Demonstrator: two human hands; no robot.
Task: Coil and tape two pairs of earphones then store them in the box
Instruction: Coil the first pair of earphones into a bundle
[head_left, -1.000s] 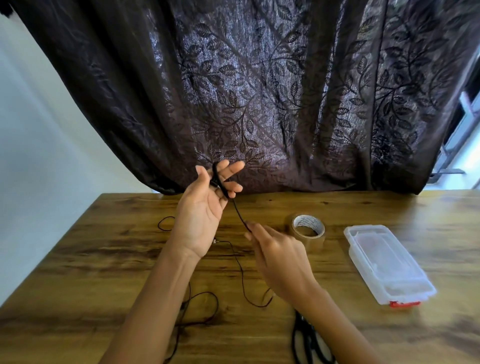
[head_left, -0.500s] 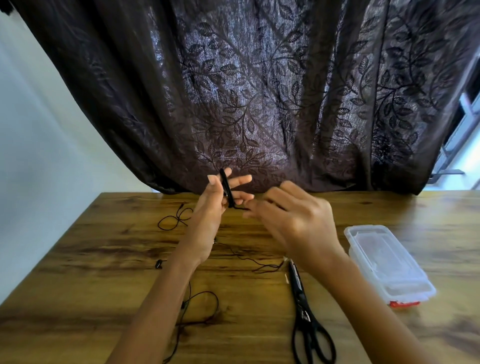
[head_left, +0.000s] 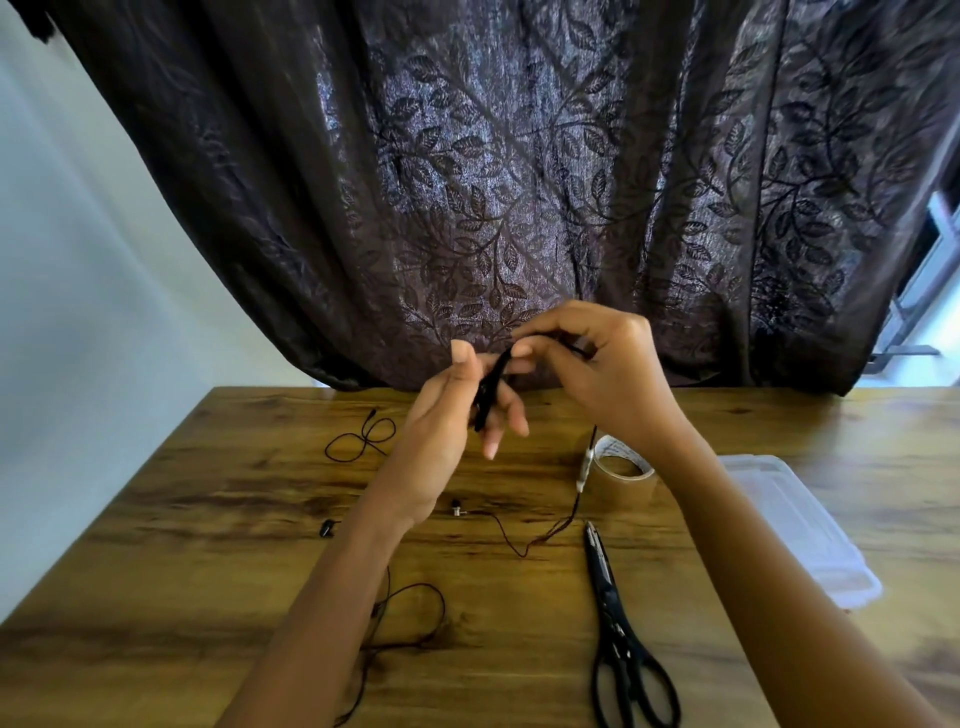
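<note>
The left hand (head_left: 447, 415) and the right hand (head_left: 608, 374) are raised together above the far part of the wooden table (head_left: 208, 545), almost touching. The left hand stands with fingers up, and a black coil of earphone cable (head_left: 491, 389) is wrapped around its fingers. The right hand, at 3 o'clock of the coil, pinches the cable with closed fingertips at the top of the coil. From the right hand a loose part of cable (head_left: 540, 540) hangs down to the table (it carries a small white piece) and ends at an earbud (head_left: 457, 509).

A second earphone cable (head_left: 363, 436) lies at 9 o'clock of the hands. The tape roll (head_left: 623, 475) stands at 5 o'clock of the right hand, and the black scissors (head_left: 618, 634) lie at 6 o'clock of it. The clear plastic box (head_left: 800, 525) lies closed at 3 o'clock of the tape, partly behind the right forearm.
</note>
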